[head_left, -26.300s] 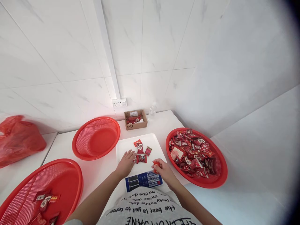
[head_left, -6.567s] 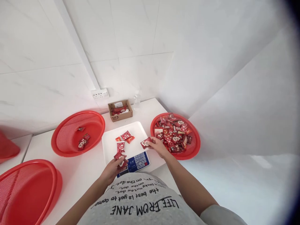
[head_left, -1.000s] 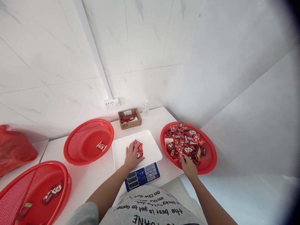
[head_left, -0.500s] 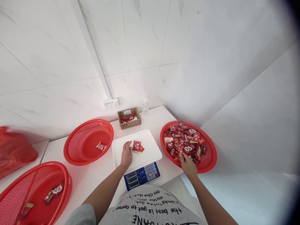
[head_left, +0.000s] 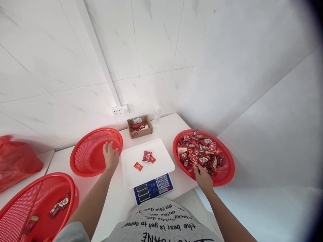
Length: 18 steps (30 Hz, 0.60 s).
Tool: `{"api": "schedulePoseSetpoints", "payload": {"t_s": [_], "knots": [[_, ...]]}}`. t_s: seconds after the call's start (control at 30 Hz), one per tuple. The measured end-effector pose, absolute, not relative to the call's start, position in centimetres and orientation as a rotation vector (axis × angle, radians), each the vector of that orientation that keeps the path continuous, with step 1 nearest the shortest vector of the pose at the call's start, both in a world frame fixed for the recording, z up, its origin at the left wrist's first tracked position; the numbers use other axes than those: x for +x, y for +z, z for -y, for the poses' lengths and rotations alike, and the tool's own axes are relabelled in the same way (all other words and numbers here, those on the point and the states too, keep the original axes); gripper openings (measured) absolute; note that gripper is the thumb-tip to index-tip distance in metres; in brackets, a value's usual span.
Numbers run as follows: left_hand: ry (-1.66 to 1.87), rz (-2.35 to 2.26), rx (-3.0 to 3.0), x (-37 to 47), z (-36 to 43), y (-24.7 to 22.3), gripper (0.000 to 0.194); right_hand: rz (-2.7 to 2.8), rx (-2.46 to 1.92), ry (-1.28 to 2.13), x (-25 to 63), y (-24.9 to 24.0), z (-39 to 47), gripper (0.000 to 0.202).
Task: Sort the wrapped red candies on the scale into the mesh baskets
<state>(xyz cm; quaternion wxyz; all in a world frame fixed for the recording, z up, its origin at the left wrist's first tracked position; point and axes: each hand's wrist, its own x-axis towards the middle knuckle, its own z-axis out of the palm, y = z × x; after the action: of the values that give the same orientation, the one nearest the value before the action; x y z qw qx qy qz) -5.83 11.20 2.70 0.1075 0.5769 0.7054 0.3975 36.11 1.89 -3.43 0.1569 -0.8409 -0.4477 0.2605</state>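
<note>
Largest, the white bench (head_left: 181, 126) bears the red basket (head_left: 229, 161) heaped with wrapped candies (head_left: 202, 153); the right hand (head_left: 196, 169) pinches at them, its exact hold unclear. The left hand (head_left: 109, 151), fingers loosely curled and parted, hovers over another basket (head_left: 83, 158). Three small packets (head_left: 147, 156) lie on the scale's tray (head_left: 131, 174).

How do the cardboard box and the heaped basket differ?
The cardboard box is brown; the heaped basket is red.
The cardboard box is rectangular; the heaped basket is rounded.
The cardboard box is smaller than the heaped basket.
Both are open-topped and hold red packets.
</note>
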Motion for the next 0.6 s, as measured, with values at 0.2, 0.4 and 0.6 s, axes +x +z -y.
{"api": "schedulePoseSetpoints", "payload": {"t_s": [0.2, 0.4, 0.6], "knots": [[0.443, -1.425, 2.214, -1.5, -6.7, -0.5, 0.051, 1.283, -2.414, 0.754, 36.1, -3.3, -1.9, 0.046], [0.320, -1.512, 2.273, -0.1, -5.7, -1.5, 0.043, 1.306, -2.426, 0.717, 36.2, -3.4, -1.9, 0.046], [0.693, -1.910, 2.139, -3.7, -8.9, 0.9, 0.036, 1.306, -2.412, 0.736, 36.2, -3.4, -1.9, 0.045]]}}
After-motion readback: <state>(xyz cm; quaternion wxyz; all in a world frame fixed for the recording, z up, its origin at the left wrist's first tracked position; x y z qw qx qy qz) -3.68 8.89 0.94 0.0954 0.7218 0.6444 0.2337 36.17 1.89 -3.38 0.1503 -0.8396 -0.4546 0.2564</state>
